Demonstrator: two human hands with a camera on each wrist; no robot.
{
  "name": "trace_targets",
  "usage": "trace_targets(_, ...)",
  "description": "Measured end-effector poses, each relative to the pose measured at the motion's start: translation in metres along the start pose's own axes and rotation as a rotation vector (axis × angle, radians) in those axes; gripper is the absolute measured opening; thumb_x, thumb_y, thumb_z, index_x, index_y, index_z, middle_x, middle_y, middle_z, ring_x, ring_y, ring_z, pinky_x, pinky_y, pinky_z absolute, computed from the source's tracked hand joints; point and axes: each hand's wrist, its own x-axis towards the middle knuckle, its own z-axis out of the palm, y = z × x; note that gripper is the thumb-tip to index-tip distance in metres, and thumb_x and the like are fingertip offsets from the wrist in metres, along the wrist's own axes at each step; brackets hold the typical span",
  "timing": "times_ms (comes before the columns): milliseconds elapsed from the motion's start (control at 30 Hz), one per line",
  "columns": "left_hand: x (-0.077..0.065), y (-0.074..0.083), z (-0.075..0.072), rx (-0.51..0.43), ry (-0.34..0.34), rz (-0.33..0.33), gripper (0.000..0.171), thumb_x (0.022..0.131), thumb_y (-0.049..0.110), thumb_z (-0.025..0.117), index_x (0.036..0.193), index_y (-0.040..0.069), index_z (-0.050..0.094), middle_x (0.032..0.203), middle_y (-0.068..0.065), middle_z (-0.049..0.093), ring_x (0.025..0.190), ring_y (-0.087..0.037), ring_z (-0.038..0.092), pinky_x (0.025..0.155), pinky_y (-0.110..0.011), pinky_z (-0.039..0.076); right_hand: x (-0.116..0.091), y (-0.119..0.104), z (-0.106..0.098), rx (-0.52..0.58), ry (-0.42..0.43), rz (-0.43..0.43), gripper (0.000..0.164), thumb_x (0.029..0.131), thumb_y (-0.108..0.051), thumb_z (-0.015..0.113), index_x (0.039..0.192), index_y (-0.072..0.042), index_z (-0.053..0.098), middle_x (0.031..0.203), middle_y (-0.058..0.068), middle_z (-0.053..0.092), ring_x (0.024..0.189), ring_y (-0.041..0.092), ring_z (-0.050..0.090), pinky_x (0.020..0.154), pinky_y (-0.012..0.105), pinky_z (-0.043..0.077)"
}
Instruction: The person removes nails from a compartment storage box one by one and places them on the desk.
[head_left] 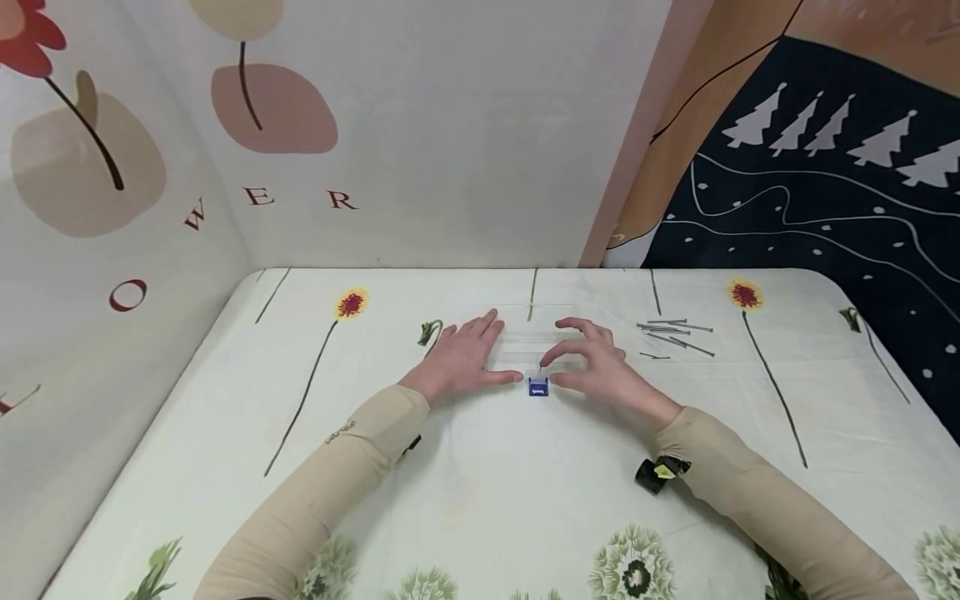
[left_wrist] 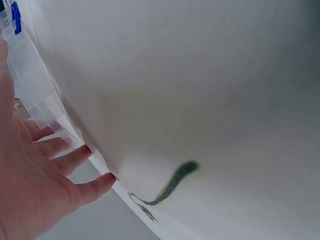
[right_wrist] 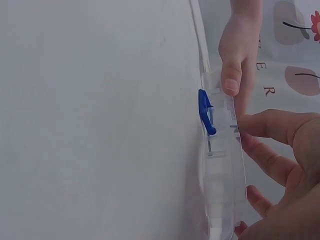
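Observation:
A clear plastic box [head_left: 515, 337] with compartments lies flat on the table, a blue latch [head_left: 538, 387] at its front. My left hand [head_left: 468, 354] rests along the box's left side with fingers spread and fairly straight, the thumb reaching towards the latch. Over the right part of the box my right hand [head_left: 596, 367] arches with bent fingers. Its thumb [right_wrist: 257, 122] and forefinger come close together at the edge beside the latch. A thin dark piece [right_wrist: 234, 127] shows at their tips; whether they pinch it or only touch the box is unclear.
Several grey nails [head_left: 667, 331] lie loosely piled right of the box, with a short one [head_left: 655, 357] apart. A white flowered cloth [head_left: 480, 500] covers the table. Behind stands a pale printed curtain [head_left: 450, 167]; a dark tree-patterned cloth [head_left: 825, 192] hangs at the right.

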Motion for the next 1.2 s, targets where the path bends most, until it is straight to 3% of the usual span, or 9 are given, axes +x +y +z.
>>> trace_targets(367,-0.001,0.000,-0.001,0.001,0.002,-0.002,0.097,0.085,0.072,0.050,0.153,0.006,0.026,0.160,-0.012,0.015,0.142,-0.030,0.023,0.110,-0.056,0.023,0.005,-0.005,0.008,-0.002,0.033,0.062,0.004,0.080,-0.018,0.077,0.082,-0.018,0.074,0.142,0.010,0.041,0.133,0.046,0.013,0.092,0.071,0.014)
trace_targets(700,0.000,-0.001,0.002,0.003,0.013,0.002,0.097,0.086,0.072,0.050,0.152,0.005,0.027,0.159,-0.012,0.015,0.142,-0.031,0.025,0.109,-0.056,0.023,0.008,-0.010,0.014,-0.019,0.086,0.119,0.009,0.082,-0.023,0.075,0.078,-0.016,0.073,0.136,0.009,0.046,0.132,0.044,0.018,0.093,0.068,0.015)
trace_targets(1067,-0.001,0.001,0.001,-0.002,0.011,-0.001,0.097,0.085,0.072,0.050,0.152,0.005,0.027,0.160,-0.012,0.015,0.142,-0.030,0.024,0.110,-0.056,0.023,0.004,-0.004,0.000,0.046,0.116,0.150,0.007,0.086,-0.017,0.072,0.084,-0.010,0.074,0.134,0.011,0.048,0.132,0.041,0.022,0.098,0.068,0.011)
trace_targets(1200,0.000,0.000,0.000,-0.002,0.008,-0.001,0.098,0.085,0.072,0.050,0.153,0.006,0.026,0.160,-0.011,0.014,0.142,-0.030,0.023,0.110,-0.056,0.022,0.000,0.001,-0.008,0.095,0.125,0.139,0.009,0.086,-0.016,0.070,0.086,-0.007,0.073,0.132,0.014,0.049,0.130,0.040,0.025,0.101,0.065,0.017)
